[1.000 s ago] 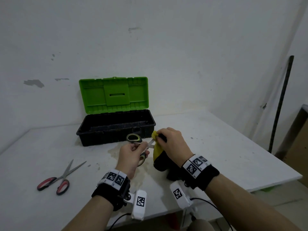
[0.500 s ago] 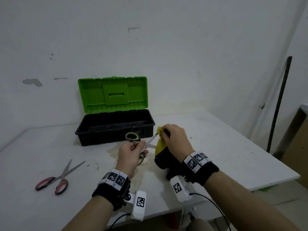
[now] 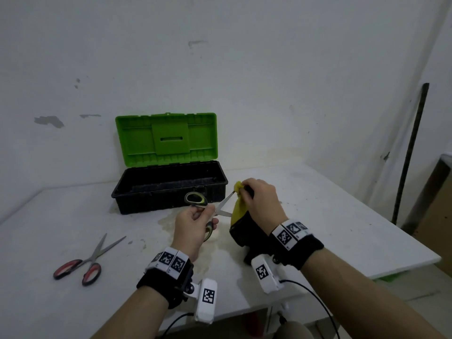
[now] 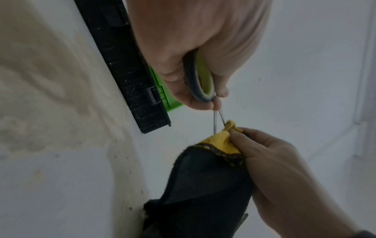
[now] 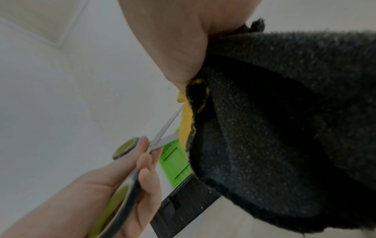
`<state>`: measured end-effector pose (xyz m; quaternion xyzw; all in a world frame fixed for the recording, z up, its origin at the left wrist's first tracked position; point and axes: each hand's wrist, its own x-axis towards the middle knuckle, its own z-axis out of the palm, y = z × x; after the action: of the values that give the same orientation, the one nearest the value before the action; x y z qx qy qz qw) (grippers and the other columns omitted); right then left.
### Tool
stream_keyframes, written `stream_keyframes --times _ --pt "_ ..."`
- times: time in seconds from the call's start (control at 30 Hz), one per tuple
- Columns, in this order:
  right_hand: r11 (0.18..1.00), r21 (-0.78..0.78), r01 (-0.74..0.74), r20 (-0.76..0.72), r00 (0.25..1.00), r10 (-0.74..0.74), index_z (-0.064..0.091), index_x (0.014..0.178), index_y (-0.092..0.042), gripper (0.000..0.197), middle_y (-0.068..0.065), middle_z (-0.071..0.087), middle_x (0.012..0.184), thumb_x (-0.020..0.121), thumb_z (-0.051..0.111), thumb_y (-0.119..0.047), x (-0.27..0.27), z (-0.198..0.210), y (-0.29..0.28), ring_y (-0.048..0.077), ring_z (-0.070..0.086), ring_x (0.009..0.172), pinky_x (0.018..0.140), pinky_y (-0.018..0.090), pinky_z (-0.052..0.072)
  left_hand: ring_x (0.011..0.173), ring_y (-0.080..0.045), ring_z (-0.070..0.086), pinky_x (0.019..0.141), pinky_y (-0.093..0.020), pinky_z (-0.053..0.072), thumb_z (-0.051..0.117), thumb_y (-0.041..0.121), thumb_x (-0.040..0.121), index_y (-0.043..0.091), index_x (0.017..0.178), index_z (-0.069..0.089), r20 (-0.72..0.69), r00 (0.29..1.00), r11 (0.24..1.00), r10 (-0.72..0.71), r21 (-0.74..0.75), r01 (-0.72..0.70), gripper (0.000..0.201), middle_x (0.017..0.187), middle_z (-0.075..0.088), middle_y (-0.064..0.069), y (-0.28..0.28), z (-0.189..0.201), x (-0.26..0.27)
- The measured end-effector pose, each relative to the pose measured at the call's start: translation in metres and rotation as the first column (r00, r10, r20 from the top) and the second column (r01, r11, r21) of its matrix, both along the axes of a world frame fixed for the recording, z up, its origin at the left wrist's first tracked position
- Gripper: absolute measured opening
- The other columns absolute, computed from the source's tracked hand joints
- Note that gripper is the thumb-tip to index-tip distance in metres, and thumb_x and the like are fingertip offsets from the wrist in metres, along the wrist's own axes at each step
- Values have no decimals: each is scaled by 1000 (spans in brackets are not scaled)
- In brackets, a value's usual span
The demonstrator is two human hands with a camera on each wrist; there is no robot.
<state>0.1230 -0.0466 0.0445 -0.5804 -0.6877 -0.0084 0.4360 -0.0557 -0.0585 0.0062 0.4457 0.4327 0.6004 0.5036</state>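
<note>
Red scissors (image 3: 80, 263) are lying untouched on the table (image 3: 318, 216), well to the left of the toolbox (image 3: 168, 189) and nearer the person. That toolbox is standing open at the back, its green lid leaning up against the wall.

Just in front of the toolbox, the left hand (image 3: 193, 226) is gripping the green scissors (image 3: 195, 199), its fingers curling round the handles. The blades are standing spread and pointing right, toward the space before the toolbox's right front corner.

There the cloth (image 3: 238, 209) is hanging upright, its yellow top sitting between the spread blades and its black lower part drooping to the table. The upper blade is touching the yellow tip; whether the lower one is touching the fabric is too fine to tell.

Right of the cloth, the right hand (image 3: 261, 204) is pinching that yellow tip between thumb and fingers, holding it taut.

The work seems to be sitting at its setup stage. Cloth and blades are lining up and no slit is showing in the yellow, so the snip itself is likely remaining. Both pairs of scissors are lying outside the toolbox.
</note>
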Motion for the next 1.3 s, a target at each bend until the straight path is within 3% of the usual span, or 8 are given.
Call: stream_keyframes --times 0.1,0.2,0.43,0.63,0.83,1.03,1.23,1.3 --pt "994 32 -109 36 994 108 67 99 -17 11 2 66 92 94 59 -20 -9 0 -10 16 58 83 76 26 45 62 -14 66 59 -25 56 67 13 95 -1 97 70 32 999 1000 2 -9 -2 14 76 72 -8 2 3 0" --pt "974 -19 -224 79 971 225 66 97 -19 9 3 64 90 94 59 -23 -25 -10 -23 18 59 82 75 32 49 61 -13 66 58 -24 56 65 12 96 1 95 70 43 999 1000 -20 -2 20 12 79 74 -9 2 6 4" --pt "1000 6 14 -17 1000 -14 67 98 -14 11 3 68 93 94 58 -20 1 4 -2 19 60 85 76 27 45 61 -14 66 57 -24 56 68 13 94 -4 95 69 34 999 1000 6 -14 -5 17 76 70 -11 0 1 1" --pt "982 -22 -189 87 978 191 68 97 -17 12 1 64 89 94 58 -22 -30 -5 -27 16 58 81 74 28 46 68 -18 69 62 -26 57 66 15 96 2 96 71 -19 1000 999 -23 25 24 14 82 77 -8 -2 4 3" --pt "997 -64 33 19 999 -32 70 96 -15 15 4 66 89 94 57 -22 -3 9 -1 20 59 83 69 24 38 60 -15 66 59 -26 56 67 13 95 -4 96 68 -55 998 999 -1 44 4 17 77 71 -9 -2 2 0" --pt "987 -83 -139 151 977 151 69 97 -16 15 4 65 89 94 56 -24 -28 7 -22 19 58 83 75 32 47 66 -19 70 62 -29 58 68 16 95 1 92 71 -190 982 992 4 121 19 15 81 76 -10 -1 1 0" --pt "993 -109 46 46 998 -41 67 94 -16 15 4 67 91 95 56 -25 -4 11 -2 21 60 84 73 30 47 66 -18 70 63 -30 58 67 16 95 2 91 69 -198 980 992 10 125 15 14 78 75 -5 -3 -1 -1" --pt "999 -53 1 -8 1000 -2 66 95 -18 11 0 66 90 94 57 -24 -3 10 -7 17 59 83 73 27 46 65 -16 69 64 -30 58 66 17 96 3 93 69 -134 991 997 15 80 -5 14 78 74 -4 -2 -1 -1"
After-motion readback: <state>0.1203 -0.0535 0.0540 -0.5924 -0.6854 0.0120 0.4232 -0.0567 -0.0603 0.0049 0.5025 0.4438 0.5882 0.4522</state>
